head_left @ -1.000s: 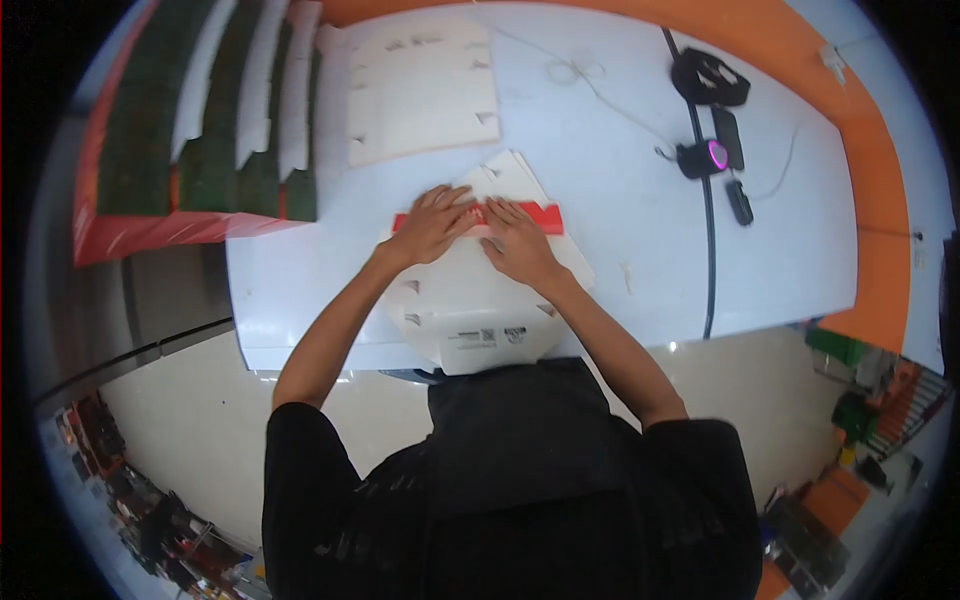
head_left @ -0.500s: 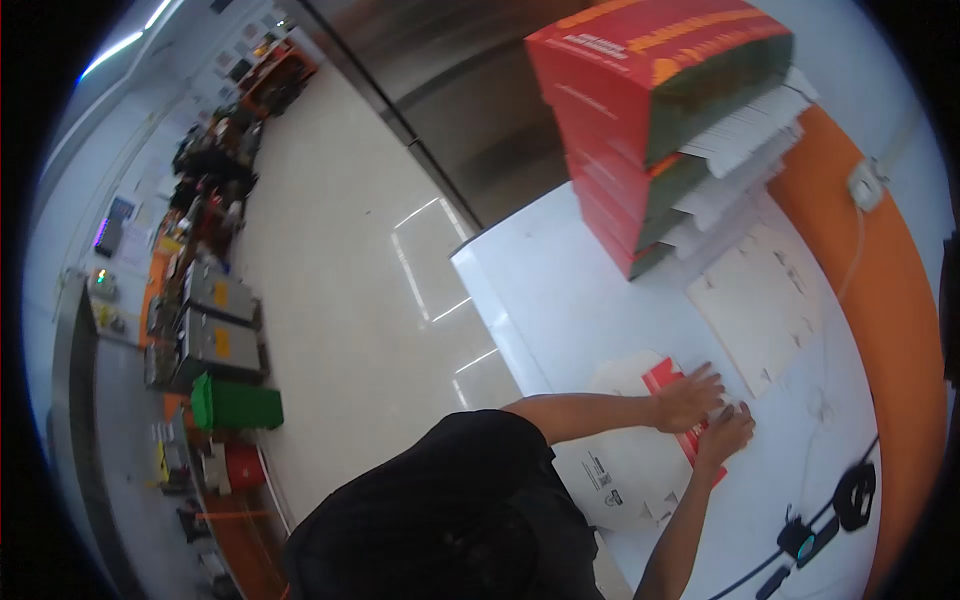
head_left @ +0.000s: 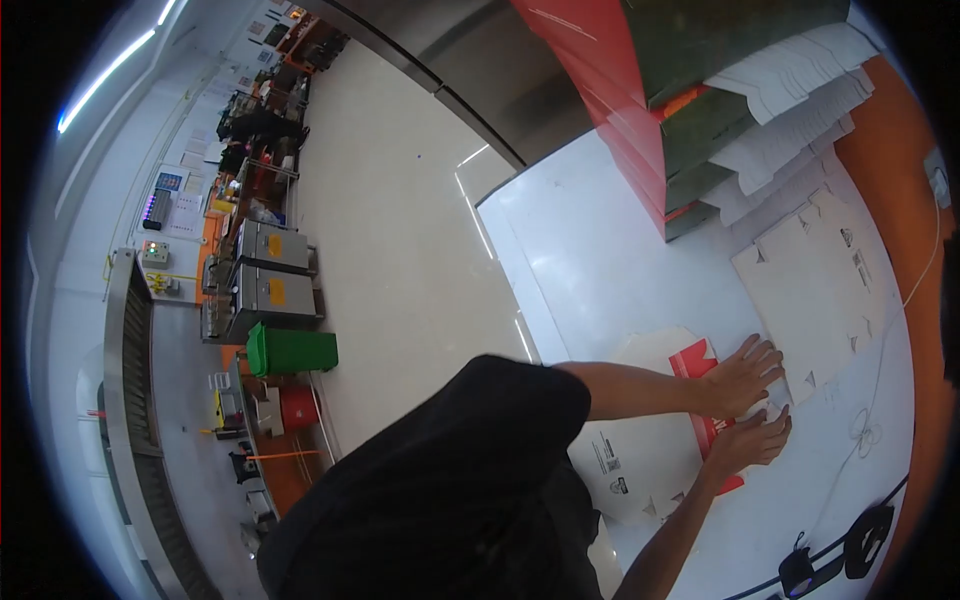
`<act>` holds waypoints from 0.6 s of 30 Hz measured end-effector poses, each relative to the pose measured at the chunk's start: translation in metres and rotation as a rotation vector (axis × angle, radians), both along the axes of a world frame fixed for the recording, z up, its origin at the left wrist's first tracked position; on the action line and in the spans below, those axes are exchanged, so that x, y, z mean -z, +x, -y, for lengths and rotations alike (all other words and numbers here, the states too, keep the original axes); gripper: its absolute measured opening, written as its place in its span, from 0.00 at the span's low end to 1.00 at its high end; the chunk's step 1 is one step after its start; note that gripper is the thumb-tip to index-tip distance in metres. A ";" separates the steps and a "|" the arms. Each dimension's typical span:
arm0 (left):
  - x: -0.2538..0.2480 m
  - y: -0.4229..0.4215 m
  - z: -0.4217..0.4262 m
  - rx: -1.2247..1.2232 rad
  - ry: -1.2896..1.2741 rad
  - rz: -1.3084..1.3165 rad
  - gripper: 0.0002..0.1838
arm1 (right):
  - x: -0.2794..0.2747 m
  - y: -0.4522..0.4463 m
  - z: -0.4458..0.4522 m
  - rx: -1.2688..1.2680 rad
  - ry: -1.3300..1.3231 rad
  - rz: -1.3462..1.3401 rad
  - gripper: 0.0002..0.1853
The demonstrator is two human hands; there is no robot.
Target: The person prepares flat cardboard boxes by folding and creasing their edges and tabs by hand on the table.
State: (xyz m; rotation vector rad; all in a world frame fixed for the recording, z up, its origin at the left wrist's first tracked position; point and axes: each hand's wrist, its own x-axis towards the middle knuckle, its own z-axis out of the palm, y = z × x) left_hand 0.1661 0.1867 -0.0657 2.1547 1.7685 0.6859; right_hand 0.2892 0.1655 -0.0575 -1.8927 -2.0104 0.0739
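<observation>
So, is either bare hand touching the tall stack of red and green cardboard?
No, the left hand and the right hand are both at the white cardboard piece with the red band, apart from the stack.

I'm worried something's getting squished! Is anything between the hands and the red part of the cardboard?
Nothing that I can see. The left hand and the right hand are right at the red strip on the white cardboard; whatever lies under the palms is hidden.
</observation>
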 end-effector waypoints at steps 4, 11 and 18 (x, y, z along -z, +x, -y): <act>-0.011 -0.012 0.000 0.068 0.058 0.052 0.18 | -0.001 -0.012 -0.004 0.008 0.004 -0.048 0.23; -0.009 -0.014 -0.006 0.177 0.023 0.280 0.15 | -0.001 0.008 -0.007 -0.063 -0.075 -0.153 0.24; -0.034 -0.043 -0.028 0.483 -0.485 0.108 0.31 | -0.068 0.042 0.002 -0.612 -0.526 -0.235 0.32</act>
